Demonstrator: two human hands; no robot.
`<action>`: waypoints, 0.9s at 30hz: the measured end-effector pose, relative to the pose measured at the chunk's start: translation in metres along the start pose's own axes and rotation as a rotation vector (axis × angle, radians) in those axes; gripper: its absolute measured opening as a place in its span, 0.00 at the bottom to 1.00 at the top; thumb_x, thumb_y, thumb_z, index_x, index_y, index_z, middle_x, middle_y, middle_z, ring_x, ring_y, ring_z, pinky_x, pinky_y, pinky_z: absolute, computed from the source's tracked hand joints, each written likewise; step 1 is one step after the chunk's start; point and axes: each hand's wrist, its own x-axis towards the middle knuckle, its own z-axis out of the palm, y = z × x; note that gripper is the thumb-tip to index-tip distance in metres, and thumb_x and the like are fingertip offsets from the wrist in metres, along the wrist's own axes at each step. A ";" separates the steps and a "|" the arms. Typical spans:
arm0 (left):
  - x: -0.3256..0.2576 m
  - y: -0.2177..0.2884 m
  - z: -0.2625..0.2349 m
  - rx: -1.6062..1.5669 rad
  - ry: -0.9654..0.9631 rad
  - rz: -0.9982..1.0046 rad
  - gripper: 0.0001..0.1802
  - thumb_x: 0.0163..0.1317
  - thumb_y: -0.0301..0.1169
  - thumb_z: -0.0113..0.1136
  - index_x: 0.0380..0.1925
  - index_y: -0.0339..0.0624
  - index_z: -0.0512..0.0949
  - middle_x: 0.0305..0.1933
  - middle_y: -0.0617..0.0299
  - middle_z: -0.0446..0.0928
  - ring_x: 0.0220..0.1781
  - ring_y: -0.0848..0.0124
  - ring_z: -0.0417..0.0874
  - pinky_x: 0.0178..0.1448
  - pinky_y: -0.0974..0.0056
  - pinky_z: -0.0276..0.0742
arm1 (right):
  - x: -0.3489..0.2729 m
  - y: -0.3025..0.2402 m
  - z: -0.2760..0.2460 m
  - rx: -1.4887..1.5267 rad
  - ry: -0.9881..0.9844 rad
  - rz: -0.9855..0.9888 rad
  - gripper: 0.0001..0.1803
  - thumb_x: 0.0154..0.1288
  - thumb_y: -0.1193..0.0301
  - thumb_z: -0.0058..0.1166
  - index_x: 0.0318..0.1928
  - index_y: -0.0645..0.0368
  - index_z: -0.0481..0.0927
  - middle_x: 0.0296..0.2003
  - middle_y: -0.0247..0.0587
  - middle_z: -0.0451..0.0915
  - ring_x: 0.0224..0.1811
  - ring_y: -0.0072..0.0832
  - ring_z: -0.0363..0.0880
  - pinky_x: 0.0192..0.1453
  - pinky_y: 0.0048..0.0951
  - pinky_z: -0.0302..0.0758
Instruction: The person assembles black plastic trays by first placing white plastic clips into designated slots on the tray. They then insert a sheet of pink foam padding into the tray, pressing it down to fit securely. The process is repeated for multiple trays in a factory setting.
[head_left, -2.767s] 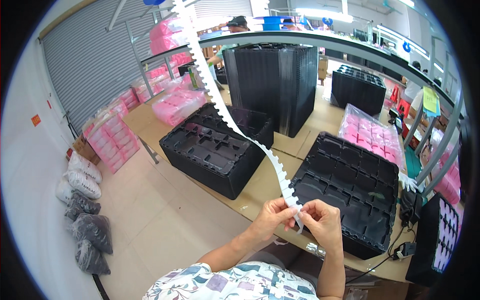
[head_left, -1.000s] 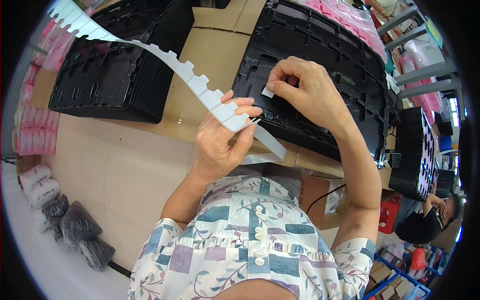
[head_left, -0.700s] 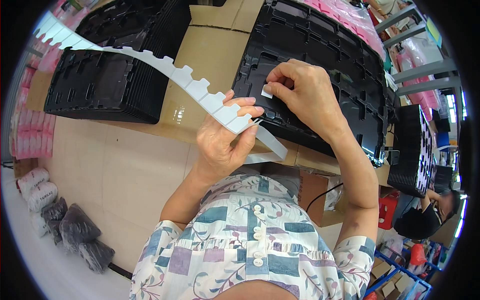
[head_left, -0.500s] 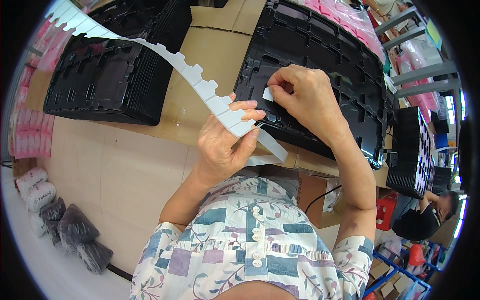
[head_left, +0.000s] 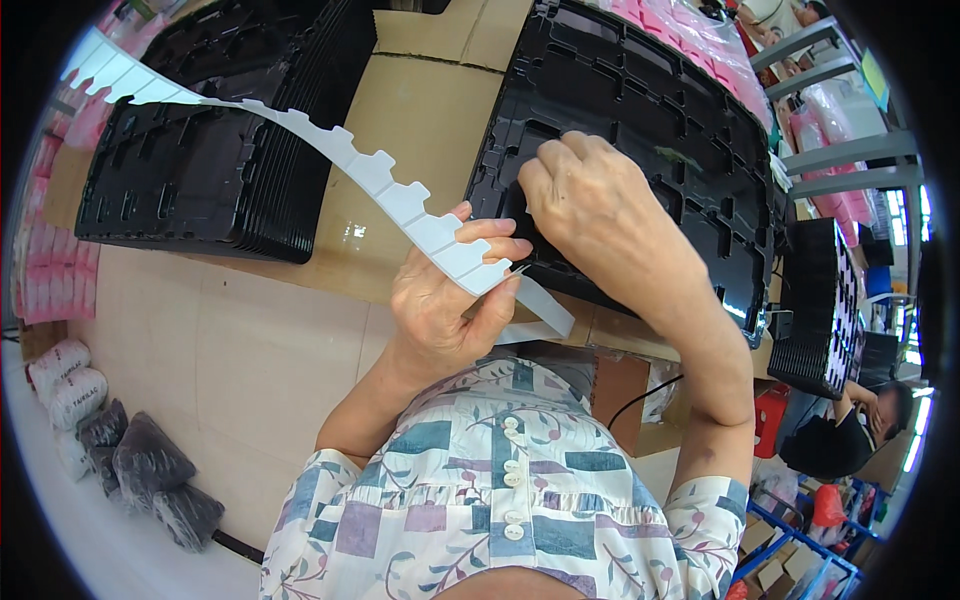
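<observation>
My left hand (head_left: 440,300) is shut on a long white backing strip (head_left: 380,185) with notched label gaps; the strip runs up to the far left and a loose tail curls below my fingers. My right hand (head_left: 590,210) is bent over the near edge of a black moulded tray (head_left: 680,120), its fingertips pressed against the tray's front wall. Whatever is under those fingertips is hidden. The two hands are close together, just apart.
A stack of black trays (head_left: 220,170) lies on the left of the cardboard-covered table (head_left: 420,110). Pink packets (head_left: 700,30) sit behind the right tray. Another tray stack (head_left: 815,300) stands at the right. Dark bags (head_left: 150,470) lie on the floor. A person (head_left: 850,440) sits at the lower right.
My right hand held a small white label at the tray's edge; it has now turned down onto the tray wall, and the label is out of sight. The left hand keeps the strip.
</observation>
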 end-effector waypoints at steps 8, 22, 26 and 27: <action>-0.001 0.000 0.003 -0.005 0.020 0.002 0.07 0.56 0.20 0.60 0.35 0.39 0.79 0.40 0.58 0.85 0.52 0.58 0.84 0.66 0.45 0.69 | -0.001 0.009 0.006 -0.003 0.062 0.086 0.05 0.49 0.74 0.57 0.25 0.62 0.77 0.23 0.41 0.78 0.31 0.35 0.81 0.33 0.33 0.79; 0.000 0.008 -0.012 -0.274 0.056 -0.306 0.10 0.58 0.18 0.60 0.41 0.34 0.80 0.40 0.58 0.83 0.48 0.66 0.83 0.61 0.55 0.73 | -0.029 0.022 -0.016 1.542 0.268 0.662 0.04 0.67 0.78 0.48 0.35 0.66 0.74 0.41 0.52 0.82 0.26 0.19 0.80 0.23 0.16 0.74; 0.013 0.019 -0.009 -0.771 0.208 -0.596 0.13 0.61 0.18 0.62 0.46 0.33 0.77 0.36 0.60 0.80 0.31 0.79 0.78 0.35 0.74 0.75 | -0.037 0.000 -0.018 1.826 0.087 0.616 0.05 0.65 0.82 0.44 0.38 0.65 0.73 0.37 0.46 0.81 0.27 0.16 0.77 0.23 0.16 0.73; 0.015 0.016 -0.010 -0.868 0.157 -0.627 0.13 0.62 0.18 0.61 0.47 0.32 0.76 0.36 0.59 0.80 0.29 0.80 0.77 0.32 0.76 0.73 | -0.036 -0.005 -0.017 1.738 0.077 0.604 0.07 0.65 0.82 0.42 0.41 0.65 0.74 0.36 0.43 0.81 0.27 0.15 0.76 0.24 0.15 0.72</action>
